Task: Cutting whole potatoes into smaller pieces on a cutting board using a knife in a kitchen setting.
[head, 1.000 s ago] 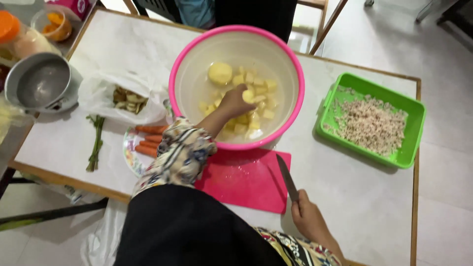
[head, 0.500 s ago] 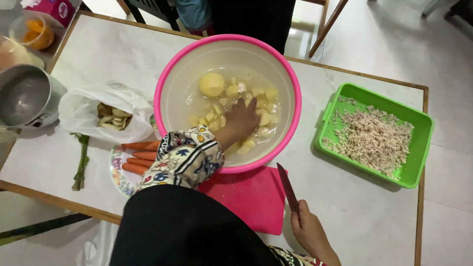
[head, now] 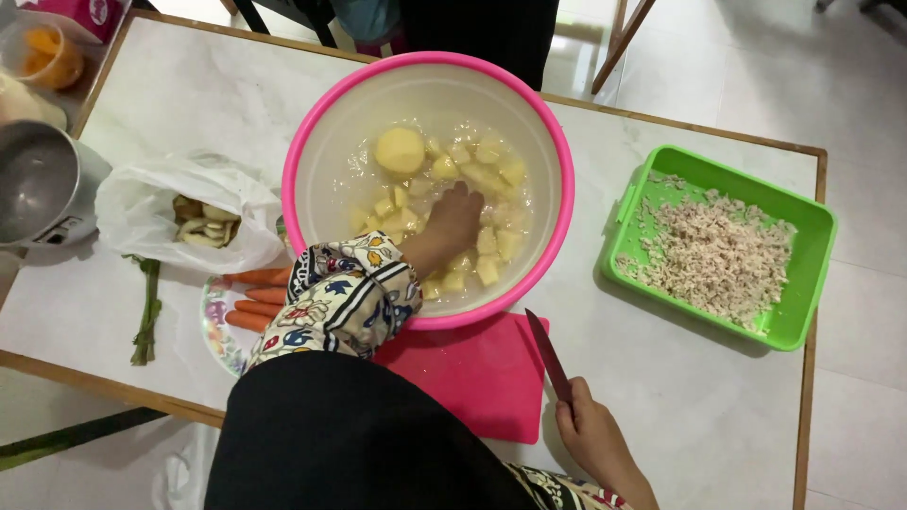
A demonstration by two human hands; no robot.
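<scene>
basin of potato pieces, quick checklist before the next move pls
1. Left hand in the pink basin, among the potato pieces in water: ok.
2. Anything held in its fingers: cannot tell.
3. Knife gripped by right hand, tip toward the basin, clear of the left arm: ok.
4. Red cutting board bare: ok, though its far edge sits under the basin.
5. One whole potato uncut: not ok.
6. Green tray clear of both hands: ok.

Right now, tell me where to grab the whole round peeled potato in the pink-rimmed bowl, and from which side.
Pinch the whole round peeled potato across its widest middle, coming straight down from above. It sits alone at the far-left side of the pink-rimmed plastic bowl, its top apparently above the water, and the left hand is among cut cubes nearby.
</scene>
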